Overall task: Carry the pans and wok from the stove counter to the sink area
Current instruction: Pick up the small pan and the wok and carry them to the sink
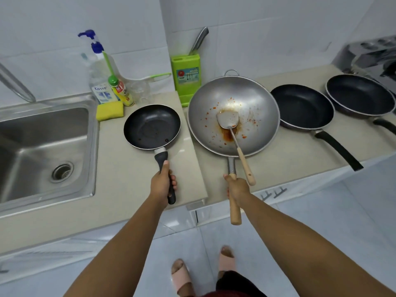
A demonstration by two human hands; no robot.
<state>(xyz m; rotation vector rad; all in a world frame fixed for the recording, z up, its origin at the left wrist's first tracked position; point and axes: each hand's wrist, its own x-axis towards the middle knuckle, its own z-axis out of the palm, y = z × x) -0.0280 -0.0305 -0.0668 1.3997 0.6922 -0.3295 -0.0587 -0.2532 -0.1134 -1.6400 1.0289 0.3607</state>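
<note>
2 hands grip handles: left hand [162,185] small pan [152,126], right hand [236,189] wok [233,115].

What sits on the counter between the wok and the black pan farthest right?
In the head view, one black frying pan lies between the wok and the farthest-right pan, handle pointing toward the counter's front edge.

Bare table [120,174] lies open between the sink [46,146] and the small pan [152,126]. At the back, the sponge [109,111], bottles [100,82] and green knife block [186,76] crowd the wall. The wok [233,116] (spatula [232,133] inside) sits just beside two dark pans [302,106], leaving no gap between them.
</note>
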